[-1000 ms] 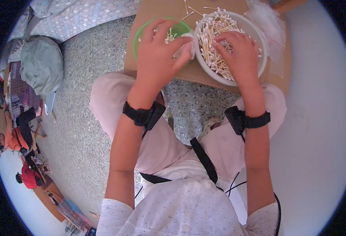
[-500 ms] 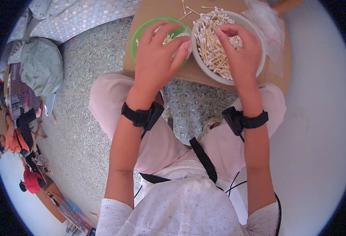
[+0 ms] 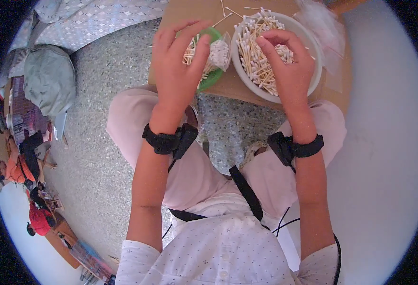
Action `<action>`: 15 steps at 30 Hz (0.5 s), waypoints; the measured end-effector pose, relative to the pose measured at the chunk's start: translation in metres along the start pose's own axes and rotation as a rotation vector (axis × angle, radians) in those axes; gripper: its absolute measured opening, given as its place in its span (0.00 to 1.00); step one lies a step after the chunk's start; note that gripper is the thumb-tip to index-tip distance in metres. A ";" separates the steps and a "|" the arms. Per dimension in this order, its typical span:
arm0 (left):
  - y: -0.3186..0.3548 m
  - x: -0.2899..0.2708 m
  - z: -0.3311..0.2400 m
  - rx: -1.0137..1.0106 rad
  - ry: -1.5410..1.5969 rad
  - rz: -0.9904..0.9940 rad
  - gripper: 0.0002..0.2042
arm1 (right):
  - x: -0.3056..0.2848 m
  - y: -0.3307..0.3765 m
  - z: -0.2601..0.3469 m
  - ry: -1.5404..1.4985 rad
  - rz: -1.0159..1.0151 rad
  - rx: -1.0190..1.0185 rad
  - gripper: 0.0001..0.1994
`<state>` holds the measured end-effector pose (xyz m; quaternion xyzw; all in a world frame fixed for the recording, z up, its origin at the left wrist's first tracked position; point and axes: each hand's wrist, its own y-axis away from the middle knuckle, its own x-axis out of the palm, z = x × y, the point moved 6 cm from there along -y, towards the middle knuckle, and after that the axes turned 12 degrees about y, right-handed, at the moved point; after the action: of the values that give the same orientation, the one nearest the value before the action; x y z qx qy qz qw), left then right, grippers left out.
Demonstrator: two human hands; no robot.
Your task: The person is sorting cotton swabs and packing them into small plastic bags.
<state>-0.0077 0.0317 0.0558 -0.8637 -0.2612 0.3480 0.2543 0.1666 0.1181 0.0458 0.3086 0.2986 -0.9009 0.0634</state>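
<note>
A speckled floor (image 3: 109, 142) fills most of the view, and a brown cardboard sheet (image 3: 228, 85) lies across the person's knees at the top. On the sheet, to the right, stands a white bowl (image 3: 313, 71) piled with wooden cotton swabs (image 3: 256, 52). Just beside it on the left sits a green dish (image 3: 214, 76) with more swabs in it, partly hidden by the left hand. A crumpled clear plastic bag (image 3: 325, 28) lies against the far right side of the bowl. The left hand (image 3: 175, 71) hovers over the green dish and grips a small clear packet (image 3: 219, 51) of swabs between thumb and fingers, the packet resting between dish and bowl. The right hand (image 3: 289, 66) is down in the white bowl with its fingers curled and pinched onto a few swabs. A black band (image 3: 164, 140) wraps each wrist.
</note>
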 end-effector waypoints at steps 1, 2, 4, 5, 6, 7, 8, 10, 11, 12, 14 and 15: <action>-0.001 0.000 -0.001 0.027 -0.024 0.000 0.08 | 0.003 0.001 -0.002 -0.154 0.031 0.072 0.08; -0.001 0.002 -0.001 0.027 -0.026 0.000 0.08 | 0.004 0.001 -0.003 -0.156 0.032 0.072 0.08; 0.002 0.016 -0.008 0.124 -0.046 0.125 0.09 | 0.011 0.001 -0.007 -0.379 0.061 0.101 0.08; 0.003 0.018 -0.006 0.122 -0.046 0.126 0.09 | 0.012 0.000 -0.006 -0.379 0.062 0.102 0.08; 0.004 0.021 -0.003 0.112 -0.007 0.141 0.08 | 0.015 0.001 -0.006 -0.471 0.090 0.141 0.08; 0.004 0.023 -0.001 0.102 0.033 0.157 0.08 | 0.019 0.001 -0.006 -0.563 0.118 0.181 0.08; 0.003 0.022 -0.001 0.101 0.032 0.158 0.08 | 0.020 0.000 -0.006 -0.564 0.119 0.181 0.08; 0.001 0.020 0.002 0.075 0.012 0.160 0.05 | 0.021 -0.002 -0.004 -0.517 0.110 0.148 0.07; -0.001 0.019 0.002 0.075 0.011 0.159 0.05 | 0.022 -0.002 -0.004 -0.518 0.110 0.147 0.07; -0.002 0.018 0.002 0.073 0.025 0.150 0.05 | 0.023 -0.002 -0.001 -0.414 0.164 0.098 0.06; -0.008 0.015 0.004 0.070 0.038 0.141 0.05 | 0.026 -0.003 0.002 -0.310 0.219 0.049 0.06; -0.013 0.010 0.003 0.117 -0.019 0.142 0.05 | 0.026 -0.006 0.010 -0.230 0.233 -0.074 0.06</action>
<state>-0.0071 0.0487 0.0570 -0.8603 -0.1810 0.3881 0.2767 0.1391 0.1188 0.0393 0.2332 0.2848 -0.9052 0.2125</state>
